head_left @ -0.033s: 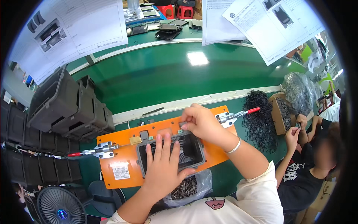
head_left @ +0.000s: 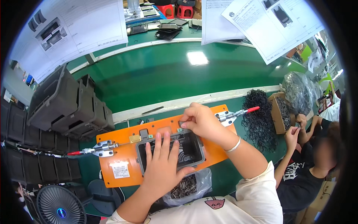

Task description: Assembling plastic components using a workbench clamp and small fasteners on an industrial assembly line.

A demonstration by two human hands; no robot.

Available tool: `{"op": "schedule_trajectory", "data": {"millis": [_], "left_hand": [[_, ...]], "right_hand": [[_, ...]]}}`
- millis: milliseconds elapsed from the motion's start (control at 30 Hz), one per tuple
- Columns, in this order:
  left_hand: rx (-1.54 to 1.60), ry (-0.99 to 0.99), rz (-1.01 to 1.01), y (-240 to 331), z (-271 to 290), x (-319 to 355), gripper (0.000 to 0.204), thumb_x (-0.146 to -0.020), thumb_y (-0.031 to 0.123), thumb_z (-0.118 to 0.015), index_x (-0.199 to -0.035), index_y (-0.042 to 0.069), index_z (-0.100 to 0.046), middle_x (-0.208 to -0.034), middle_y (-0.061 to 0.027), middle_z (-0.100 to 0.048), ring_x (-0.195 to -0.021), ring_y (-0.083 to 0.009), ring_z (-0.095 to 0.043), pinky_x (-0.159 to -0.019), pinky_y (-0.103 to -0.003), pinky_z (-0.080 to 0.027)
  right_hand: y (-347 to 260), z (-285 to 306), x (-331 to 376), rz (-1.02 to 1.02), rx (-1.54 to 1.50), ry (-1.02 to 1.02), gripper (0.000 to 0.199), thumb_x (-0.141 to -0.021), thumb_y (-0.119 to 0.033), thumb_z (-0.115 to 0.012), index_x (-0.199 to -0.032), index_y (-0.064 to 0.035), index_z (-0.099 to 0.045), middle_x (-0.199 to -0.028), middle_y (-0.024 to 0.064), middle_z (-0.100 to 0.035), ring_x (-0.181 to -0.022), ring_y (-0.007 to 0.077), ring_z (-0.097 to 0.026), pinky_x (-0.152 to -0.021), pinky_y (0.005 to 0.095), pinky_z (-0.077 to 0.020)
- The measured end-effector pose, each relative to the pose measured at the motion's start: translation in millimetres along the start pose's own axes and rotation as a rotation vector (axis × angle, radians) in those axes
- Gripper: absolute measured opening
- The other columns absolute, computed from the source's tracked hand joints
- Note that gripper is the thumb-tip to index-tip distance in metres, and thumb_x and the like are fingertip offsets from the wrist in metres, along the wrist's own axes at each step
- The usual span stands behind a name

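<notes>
A dark grey plastic box [head_left: 203, 158] with an open top sits in an orange fixture plate [head_left: 220, 149]. My left hand [head_left: 163, 168] lies flat across the box's left part, its fingers spread and the tips near the far rim. At the far right corner of that rim, my right hand [head_left: 197, 121] is closed, thumb and fingers pinching a small grey plastic latch [head_left: 181, 124], mostly covered by the fingers. A similar grey latch [head_left: 144, 134] stands at the far left of the rim, beside a brass block [head_left: 135, 139].
Red-handled toggle clamps [head_left: 105, 148] [head_left: 226, 118] flank the plate. Metal pins [head_left: 184, 186] fill a clear bag nearest me. Black rings [head_left: 259, 119] and a carton of parts [head_left: 276, 115] lie right, near a co-worker [head_left: 302, 175]. Stacked grey boxes [head_left: 71, 104] and a fan [head_left: 61, 207] stand left.
</notes>
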State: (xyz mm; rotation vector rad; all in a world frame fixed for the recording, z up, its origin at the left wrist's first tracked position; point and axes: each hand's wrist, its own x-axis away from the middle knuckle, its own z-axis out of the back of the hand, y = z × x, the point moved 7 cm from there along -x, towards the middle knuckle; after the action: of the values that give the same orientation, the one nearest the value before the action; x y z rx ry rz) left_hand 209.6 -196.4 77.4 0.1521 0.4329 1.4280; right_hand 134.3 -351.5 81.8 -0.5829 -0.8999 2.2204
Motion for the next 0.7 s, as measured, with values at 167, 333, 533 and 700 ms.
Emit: {"op": "schedule_trajectory", "data": {"millis": [167,333,533,700], "left_hand": [[0.319,0.312,-0.222,4.9,27.5,30.0,0.032,-0.073,0.018,-0.075,-0.099,0.003,-0.062,-0.11,-0.0126,-0.061,-0.097,-0.0284,-0.059,-0.083,-0.042,-0.044],[0.194,-0.214,-0.311,32.3,-4.5,73.3,0.014,-0.075,0.01,-0.057,-0.086,0.003,-0.062,-0.08,-0.0073,-0.052,-0.08,-0.0223,-0.056,-0.07,-0.033,-0.044],[0.185,-0.411,-0.191,28.7,-25.3,76.9,0.016,-0.074,0.007,-0.058,-0.088,0.003,-0.065,-0.08,-0.0099,-0.054,-0.077,-0.0282,-0.058,-0.068,-0.039,-0.047],[0.217,-0.383,-0.192,19.7,-20.3,79.1,0.014,-0.073,0.007,-0.059,-0.086,0.005,-0.066,-0.084,-0.0092,-0.055,-0.078,-0.0278,-0.06,-0.069,-0.039,-0.049]], "right_hand": [[-27.9,9.9,14.9,0.187,0.302,0.139,0.009,-0.074,-0.006,-0.071,-0.082,-0.0036,-0.07,-0.077,0.0112,-0.058,-0.07,0.0266,-0.059,-0.063,0.0363,-0.0476],[-92.2,-17.5,122.3,0.538,0.263,-0.385,0.01,-0.066,-0.007,-0.062,-0.075,-0.0109,-0.06,-0.07,0.0042,-0.05,-0.065,0.0202,-0.057,-0.052,0.0338,-0.0474],[-70.8,-78.6,166.1,0.378,0.416,-0.544,0.009,-0.067,-0.01,-0.062,-0.075,-0.0067,-0.06,-0.07,0.0054,-0.052,-0.06,0.0218,-0.06,-0.051,0.0338,-0.0496],[-47.3,-82.1,165.4,0.243,0.162,-0.653,0.011,-0.067,-0.005,-0.063,-0.078,-0.0049,-0.062,-0.077,0.0092,-0.057,-0.063,0.0257,-0.061,-0.056,0.035,-0.0519]]}}
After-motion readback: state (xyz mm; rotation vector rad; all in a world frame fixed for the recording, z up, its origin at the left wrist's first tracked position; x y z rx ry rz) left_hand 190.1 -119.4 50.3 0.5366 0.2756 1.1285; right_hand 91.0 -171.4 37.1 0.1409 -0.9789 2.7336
